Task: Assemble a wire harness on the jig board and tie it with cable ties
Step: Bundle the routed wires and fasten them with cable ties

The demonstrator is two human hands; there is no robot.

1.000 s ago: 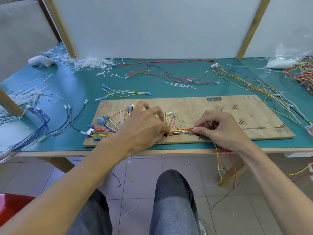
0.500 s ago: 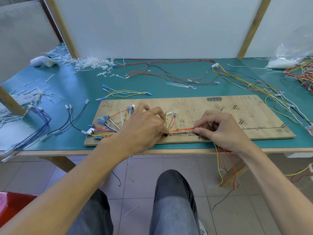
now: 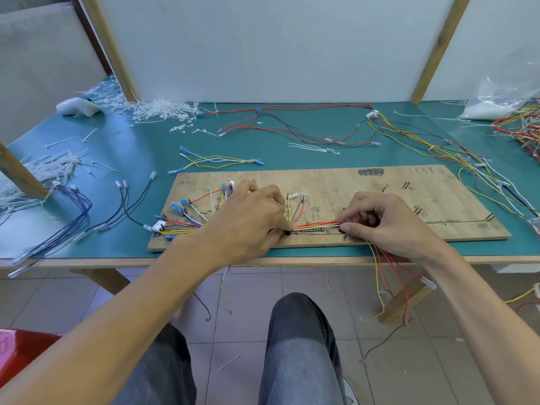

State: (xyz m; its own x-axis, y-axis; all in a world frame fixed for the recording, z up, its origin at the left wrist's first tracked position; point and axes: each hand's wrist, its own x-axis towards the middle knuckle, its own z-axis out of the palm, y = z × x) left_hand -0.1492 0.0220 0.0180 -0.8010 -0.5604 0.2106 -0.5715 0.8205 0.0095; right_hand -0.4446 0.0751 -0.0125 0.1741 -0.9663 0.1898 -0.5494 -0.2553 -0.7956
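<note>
A wooden jig board lies on the green table. A bundle of red, yellow, white and black wires runs along its near edge. My left hand pinches the bundle near the board's middle, covering part of it. My right hand pinches the same bundle a short way to the right, and the wire tails hang off the table edge below it. At the board's left end the wires fan out to blue terminals and a white connector. A white cable tie stands among them.
Loose wire sets lie behind the board and along the right side. Blue and black wire sets lie at the left. Heaps of white cable ties sit at the back left. My knees are below the table edge.
Both hands hold nearly the same places on the bundle. The view has shifted slightly; nothing else has visibly moved.
</note>
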